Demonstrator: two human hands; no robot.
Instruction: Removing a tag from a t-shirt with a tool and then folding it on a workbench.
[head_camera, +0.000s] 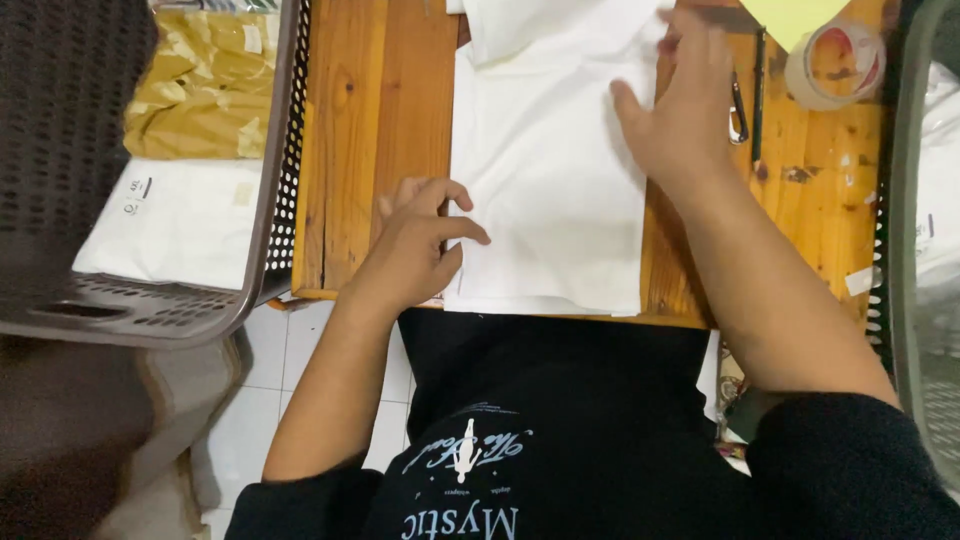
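- On the wooden counter (370, 120), seen from the head camera: a folded white garment (545, 190) lying flat, its near edge close to the counter's front edge.
- At the garment's left edge: left hand (415, 245), palm down, fingers loosely curled, fingertips touching the cloth; grip not closed on anything.
- On the garment's upper right edge: right hand (680, 110), fingers spread and flat, pressing on the cloth and partly on the wood; grip apart, nothing clamped.
- Beyond the garment, at the far edge: more white fabric (550, 25), overlapping its top.
- Right of the right hand: a pen (759, 95) and a small metal clip-like tool (736, 110), just beside each other; past them a roll of clear tape (835, 65); above, a yellow sheet (795, 15).
- Left of the counter: a dark plastic basket (150, 305) holding a bagged mustard-yellow garment (200, 85) and a bagged white garment (170, 220).
- At the right margin: another basket (910, 170), contents unclear.
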